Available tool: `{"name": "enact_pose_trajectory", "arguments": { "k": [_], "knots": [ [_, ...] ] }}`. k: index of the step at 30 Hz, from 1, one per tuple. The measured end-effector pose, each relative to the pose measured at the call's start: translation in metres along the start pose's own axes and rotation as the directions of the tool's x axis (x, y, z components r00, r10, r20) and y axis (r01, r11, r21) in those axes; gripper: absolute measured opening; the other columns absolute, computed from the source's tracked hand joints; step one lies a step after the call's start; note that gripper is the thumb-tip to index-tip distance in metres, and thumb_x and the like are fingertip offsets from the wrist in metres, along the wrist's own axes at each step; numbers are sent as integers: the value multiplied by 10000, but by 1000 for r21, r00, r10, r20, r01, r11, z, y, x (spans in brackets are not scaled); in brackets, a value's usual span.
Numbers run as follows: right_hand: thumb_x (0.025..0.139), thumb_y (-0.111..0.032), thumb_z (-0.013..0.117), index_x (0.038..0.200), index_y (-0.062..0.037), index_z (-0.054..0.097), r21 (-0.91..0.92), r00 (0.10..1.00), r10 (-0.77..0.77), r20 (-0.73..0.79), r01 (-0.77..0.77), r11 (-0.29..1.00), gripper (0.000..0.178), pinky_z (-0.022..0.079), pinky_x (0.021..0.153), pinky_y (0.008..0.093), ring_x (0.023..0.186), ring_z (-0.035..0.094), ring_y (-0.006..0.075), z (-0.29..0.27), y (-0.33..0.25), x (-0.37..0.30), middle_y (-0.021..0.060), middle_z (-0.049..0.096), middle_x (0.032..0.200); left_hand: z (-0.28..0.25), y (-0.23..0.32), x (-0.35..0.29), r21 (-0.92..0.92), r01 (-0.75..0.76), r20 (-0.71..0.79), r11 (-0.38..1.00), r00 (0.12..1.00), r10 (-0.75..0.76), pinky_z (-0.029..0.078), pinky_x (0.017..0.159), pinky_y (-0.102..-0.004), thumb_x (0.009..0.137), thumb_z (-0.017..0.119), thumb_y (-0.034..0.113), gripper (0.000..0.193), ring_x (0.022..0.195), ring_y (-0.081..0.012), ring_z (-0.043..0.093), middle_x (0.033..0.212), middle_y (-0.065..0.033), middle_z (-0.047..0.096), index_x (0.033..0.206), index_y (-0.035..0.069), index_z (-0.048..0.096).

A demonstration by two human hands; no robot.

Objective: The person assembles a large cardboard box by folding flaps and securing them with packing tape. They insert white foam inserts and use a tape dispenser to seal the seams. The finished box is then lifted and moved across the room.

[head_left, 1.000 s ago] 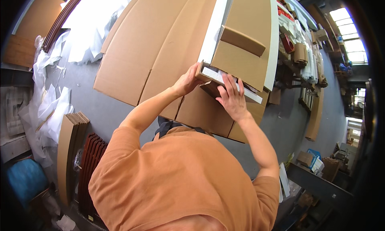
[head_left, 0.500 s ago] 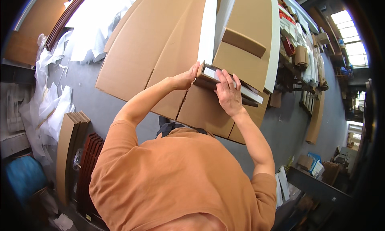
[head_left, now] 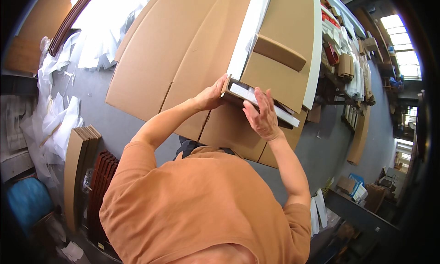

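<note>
White strip [head_left: 242,91] runs beneath the right fingers [head_left: 262,101] (slightly spread).

Right hand opens out over the short white bar; narrow cardboard flap stands higher.
The right hand's [head_left: 262,115] fingers, laid on the short, straight white bar [head_left: 241,90] earlier, are now straighter and raised; whether they touch it is unclear. The narrow brown cardboard flap [head_left: 235,98], angled away below the bar a second ago, now runs close along it. The long, flat white strip [head_left: 248,37] lies nearer the cardboard to its right than half a second ago.
</note>
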State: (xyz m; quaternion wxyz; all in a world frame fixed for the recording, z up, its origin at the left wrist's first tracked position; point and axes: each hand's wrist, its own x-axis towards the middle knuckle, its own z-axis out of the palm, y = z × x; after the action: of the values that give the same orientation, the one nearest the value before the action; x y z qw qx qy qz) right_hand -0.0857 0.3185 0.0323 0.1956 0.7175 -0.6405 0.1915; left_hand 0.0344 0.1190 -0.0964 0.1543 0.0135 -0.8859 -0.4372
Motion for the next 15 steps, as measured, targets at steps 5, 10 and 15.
{"name": "enact_pose_trajectory", "arguments": {
  "k": [5,10,15],
  "knots": [
    [630,-436,853,1517,-208,260,-97,895,368,252,-355,930,1091,149,1158,591,1426,262,348,-10,-11,68,179,270,1529,-2,8,-3,-8,-13,-106,1000,994,12,424,1057,-418,779,748,73,920,1330,-366,408,1450,-235,337,1478,-35,159],
    [628,-462,841,1452,-302,407,-151,899,315,304,-281,948,945,289,1091,620,1384,331,370,2,-9,67,137,343,1504,2,5,-5,286,-81,-46,955,994,99,499,957,-413,762,734,69,914,1222,-390,510,1391,-289,371,1442,-113,150],
    [631,-442,843,1418,-280,443,-155,916,271,297,-234,960,898,297,1084,624,1377,337,369,1,-4,69,58,382,1486,-9,19,1,39,36,-64,999,997,-33,565,764,-417,736,761,69,907,994,-429,624,1324,-308,419,1419,-91,186]
  ]
}}
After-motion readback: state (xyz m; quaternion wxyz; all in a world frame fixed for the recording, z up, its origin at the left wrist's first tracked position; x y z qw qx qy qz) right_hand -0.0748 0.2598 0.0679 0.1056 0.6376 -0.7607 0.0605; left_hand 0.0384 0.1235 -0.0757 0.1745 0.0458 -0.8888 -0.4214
